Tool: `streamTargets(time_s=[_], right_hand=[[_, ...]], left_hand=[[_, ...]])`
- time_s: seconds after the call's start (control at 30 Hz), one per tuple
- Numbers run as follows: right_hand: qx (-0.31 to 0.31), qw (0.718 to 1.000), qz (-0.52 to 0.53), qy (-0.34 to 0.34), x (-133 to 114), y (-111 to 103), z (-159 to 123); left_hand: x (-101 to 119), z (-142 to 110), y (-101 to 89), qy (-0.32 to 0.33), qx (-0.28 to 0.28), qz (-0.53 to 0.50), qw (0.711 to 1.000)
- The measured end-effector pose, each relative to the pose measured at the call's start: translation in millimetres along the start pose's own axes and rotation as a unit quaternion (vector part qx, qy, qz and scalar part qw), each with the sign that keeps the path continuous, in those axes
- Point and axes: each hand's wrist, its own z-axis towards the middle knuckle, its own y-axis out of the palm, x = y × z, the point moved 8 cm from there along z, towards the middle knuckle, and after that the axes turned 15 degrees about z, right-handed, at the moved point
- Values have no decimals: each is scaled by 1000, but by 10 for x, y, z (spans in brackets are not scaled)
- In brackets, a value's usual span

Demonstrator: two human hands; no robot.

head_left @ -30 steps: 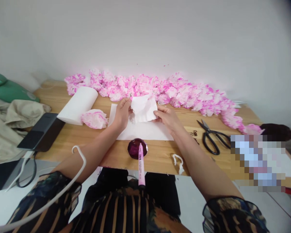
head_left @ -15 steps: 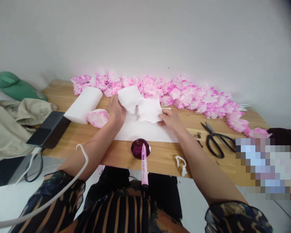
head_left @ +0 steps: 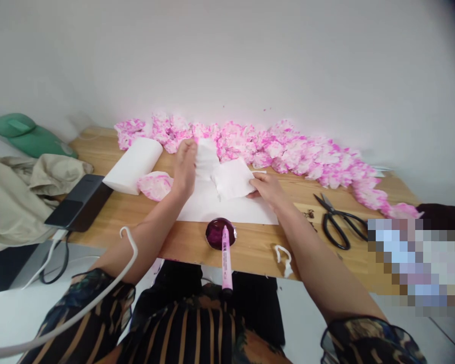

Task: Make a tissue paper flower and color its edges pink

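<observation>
My left hand (head_left: 185,167) is closed at the left edge of some soft white tissue paper (head_left: 208,159), which stands nearly upright. My right hand (head_left: 266,188) pinches the right edge of the flatter square part of the tissue (head_left: 233,179). The two parts meet at a narrow, creased place between my hands; whether they are one piece I cannot tell. Beneath lies a white sheet (head_left: 197,208). Nearer me a small round dish of dark magenta liquid (head_left: 214,235) sits at the table edge, with a pink marker (head_left: 226,260) across its rim.
Pink-and-white crumpled paper flowers (head_left: 280,146) line the wall side. To the left are a white roll (head_left: 134,164), a pink-tinged paper piece (head_left: 155,185), a black power bank (head_left: 76,205) and cloth (head_left: 56,174). Black-handled scissors (head_left: 335,227) and a white scrap (head_left: 284,259) lie right.
My left hand has risen slightly, its part of the tissue turning more upright. The right-hand part has tilted and lies flatter, while my right hand stays nearly still.
</observation>
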Motion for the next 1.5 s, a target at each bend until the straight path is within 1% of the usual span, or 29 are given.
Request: streamTargets(time_s=[0.03,0.07,0.1,0.13,0.17,0.2,0.23,0.33,0.4,0.43,0.47,0.57,0.63,0.7,0.77,0.8,0.87,0.93,1.0,1.07,1.17,1.27,1.37,1.43,1.5], right_hand=[[-3,1000,9,2,-10,15,-13],[-5,1000,15,4,-16,28,-25],[-9,1000,18,4,-23,39,-34],[-12,1000,16,-1,-34,48,-41],[-16,1000,12,-11,-48,56,-45],[-19,1000,8,-21,-61,60,-46],[-21,999,5,-33,-74,60,-46],[-26,998,10,-62,-97,53,-34],[-33,996,42,-68,-102,53,-25],[-36,995,64,-70,-108,53,-23],[-38,993,88,-71,-115,52,-22],[-42,985,147,-82,-153,48,-34],[-52,979,173,-91,-180,59,-50],[-64,977,180,-92,-188,78,-66],[-71,980,163,-86,-180,94,-79],[-72,982,152,-84,-174,98,-84],[-77,984,137,-81,-169,111,-95],[-86,985,130,-79,-166,134,-111],[-91,986,106,-91,-179,160,-135],[-91,986,48,-129,-232,185,-178],[-97,972,-60,-204,-348,249,-277],[-101,959,-117,-236,-433,293,-367],[-117,962,-94,-228,-482,329,-439],[-132,966,-56,-214,-491,362,-477],[-116,969,-46,-213,-495,364,-493]], left_hand=[[13,-45,139,-1,-71,13,997],[19,-108,285,-5,-147,19,989],[25,-177,407,-9,-210,18,977],[25,-232,491,-12,-253,15,967],[17,-258,529,-13,-267,11,963],[-5,-251,528,-15,-257,8,966],[-44,-223,497,-20,-230,10,973],[-219,-111,340,-43,-121,37,991],[-312,-74,250,-58,-61,57,995],[-347,-72,229,-67,-45,62,995],[-378,-82,229,-79,-42,61,994],[-454,-156,319,-129,-82,25,988],[-472,-222,423,-154,-132,-19,979],[-457,-276,525,-157,-187,-55,968],[-446,-295,562,-146,-213,-56,965],[-453,-290,552,-140,-210,-40,967],[-469,-260,502,-123,-184,10,975],[-447,-237,472,-93,-163,52,981],[-397,-243,483,-66,-156,59,984],[-350,-280,516,-60,-163,51,984],[-268,-348,566,-58,-179,52,981],[-188,-389,602,-54,-192,32,979],[-121,-404,604,-36,-186,12,982],[-63,-424,597,-1,-180,41,983],[-7,-460,601,39,-180,91,979]])
